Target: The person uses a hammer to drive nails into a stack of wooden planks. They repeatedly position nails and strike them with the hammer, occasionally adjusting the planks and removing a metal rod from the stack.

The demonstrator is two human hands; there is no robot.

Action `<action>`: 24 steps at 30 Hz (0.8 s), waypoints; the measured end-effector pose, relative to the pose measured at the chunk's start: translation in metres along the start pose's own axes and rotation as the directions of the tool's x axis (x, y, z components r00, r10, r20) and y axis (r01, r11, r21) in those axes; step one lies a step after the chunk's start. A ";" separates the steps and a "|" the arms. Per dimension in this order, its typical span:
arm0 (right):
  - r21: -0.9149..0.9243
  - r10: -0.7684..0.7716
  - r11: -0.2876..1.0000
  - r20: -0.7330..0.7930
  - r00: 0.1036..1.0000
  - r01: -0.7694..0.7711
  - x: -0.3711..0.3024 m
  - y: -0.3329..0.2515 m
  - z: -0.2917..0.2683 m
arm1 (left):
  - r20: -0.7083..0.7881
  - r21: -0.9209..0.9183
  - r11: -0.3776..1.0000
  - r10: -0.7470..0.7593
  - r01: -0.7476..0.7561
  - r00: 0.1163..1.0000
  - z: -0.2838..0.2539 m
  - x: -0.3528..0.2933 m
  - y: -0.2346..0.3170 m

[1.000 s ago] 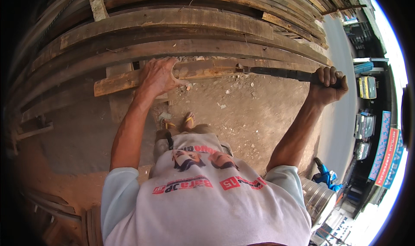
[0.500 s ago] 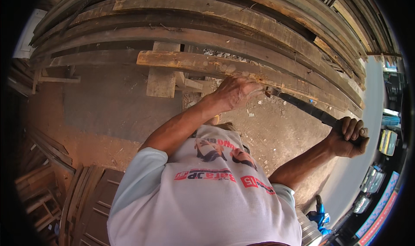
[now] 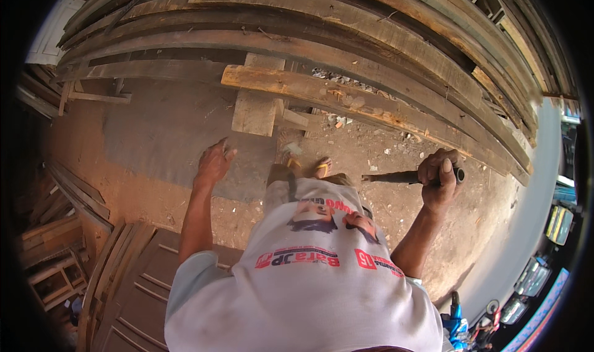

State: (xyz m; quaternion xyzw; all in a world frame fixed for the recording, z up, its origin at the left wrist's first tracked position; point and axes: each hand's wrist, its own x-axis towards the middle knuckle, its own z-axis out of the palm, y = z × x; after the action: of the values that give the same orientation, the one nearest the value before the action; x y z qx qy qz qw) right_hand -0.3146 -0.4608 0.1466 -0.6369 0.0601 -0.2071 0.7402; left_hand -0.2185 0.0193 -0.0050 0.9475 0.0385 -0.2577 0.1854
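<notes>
My right hand point(image 3: 440, 182) is wrapped round a dark metal bar point(image 3: 393, 177), something like a pry bar. Its round, hollow end shows beside my thumb, and its narrow tip points left over the dirt ground. In front of it, apart from the bar, lies a long weathered wooden beam point(image 3: 297, 83) with a worn yellowish end. My left hand point(image 3: 214, 163) hangs over the dark floor sheet to the left, away from the beam. Its fingers are loosely bent and apart, and I see nothing in them.
A short wooden block point(image 3: 255, 113) supports the beam's left part. Long planks point(image 3: 346, 21) are stacked beyond it. Brown panelled doors point(image 3: 145, 293) lean at the lower left, near wooden frames point(image 3: 57, 282). My sandalled feet stand below me; a road point(image 3: 533, 166) runs at the right.
My left hand has left the beam and swung left and nearer. My right hand has drawn the bar off the beam and turned it, with its tip now pointing left.
</notes>
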 end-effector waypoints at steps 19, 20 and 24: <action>0.145 -0.837 0.473 -0.235 0.495 0.869 0.041 -0.192 0.015 | -0.702 0.107 0.639 0.591 -0.761 0.397 -0.030 0.011 0.152; 0.091 -0.847 0.471 -0.230 0.478 0.878 0.054 -0.187 0.020 | -0.696 0.100 0.608 0.608 -0.788 0.381 -0.025 0.007 0.166; -0.266 -0.885 0.466 -0.131 0.447 0.844 0.128 -0.135 0.040 | -0.592 0.035 0.488 0.713 -0.872 0.376 -0.005 -0.010 0.225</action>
State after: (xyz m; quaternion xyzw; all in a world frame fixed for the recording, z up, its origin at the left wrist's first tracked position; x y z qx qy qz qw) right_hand -0.2153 -0.4871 0.3074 -0.6037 -0.1642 -0.6287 0.4619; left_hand -0.1871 -0.1871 0.0786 0.8374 -0.3401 0.1474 0.4016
